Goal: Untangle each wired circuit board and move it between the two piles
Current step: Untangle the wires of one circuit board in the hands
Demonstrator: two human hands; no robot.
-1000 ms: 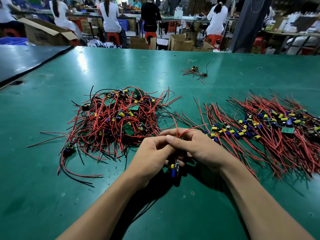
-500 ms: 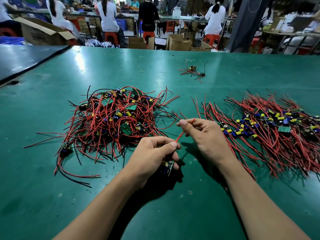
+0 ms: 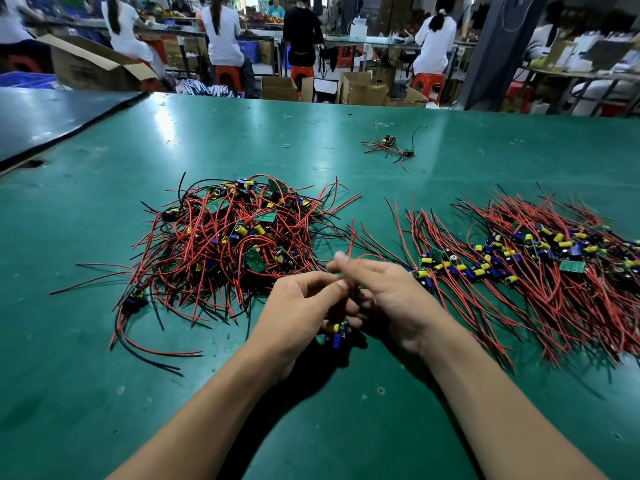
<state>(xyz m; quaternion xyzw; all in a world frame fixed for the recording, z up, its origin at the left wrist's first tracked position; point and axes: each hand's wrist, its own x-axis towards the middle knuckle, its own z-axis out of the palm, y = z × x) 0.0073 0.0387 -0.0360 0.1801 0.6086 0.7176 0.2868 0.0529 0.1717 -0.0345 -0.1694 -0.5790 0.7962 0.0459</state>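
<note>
A small circuit board [image 3: 336, 332] with a yellow capacitor and a blue part hangs under my left hand [image 3: 300, 308], which grips it by its wires. My right hand [image 3: 384, 292] is close against the left and pinches the board's red wire [image 3: 351, 242], which sticks up from its fingertips. Its fingers are blurred. A tangled pile of boards [image 3: 228, 240] with red and black wires lies to the left of my hands. A combed-out pile of boards [image 3: 540, 258] with wires laid side by side lies to the right.
The green table [image 3: 346, 410] holds a small stray bundle of two boards [image 3: 391, 147] further back and a rubber band [image 3: 287, 145]. A dark table [image 3: 52, 116] adjoins at the left. People sit at benches behind, among cardboard boxes [image 3: 360, 88].
My right hand slid out along the red wire, away from the left hand, and has now come back against the left hand. The board stays under my left hand.
</note>
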